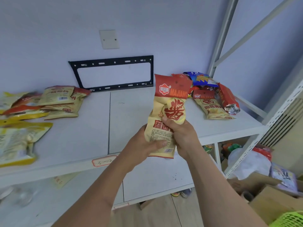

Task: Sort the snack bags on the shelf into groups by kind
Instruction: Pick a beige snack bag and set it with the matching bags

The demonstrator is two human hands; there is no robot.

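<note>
Both hands, the left hand [144,143] and the right hand [180,131], hold one tan snack bag [168,112] upright above the white shelf [91,128], with more bags [213,99] at two o'clock.

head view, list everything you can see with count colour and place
held bag: one, tan with red top, upright over the shelf's front edge
tan bags: several, tan and red, stacked back left on the shelf
yellow bags: a few, yellow edged, far left; count unclear
mixed pile: one blue bag, some red ones, one tan bag, back right
shelf: one, white, across the middle
bracket: one, black, on the wall behind the shelf
wall plate: one, white, above the bracket
label: one, red edged, on the shelf's front edge
boxes: cardboard, brown, lower right
basket: one, green, bottom right corner
left hand: grips the held bag's lower part
right hand: grips the held bag's middle
</note>
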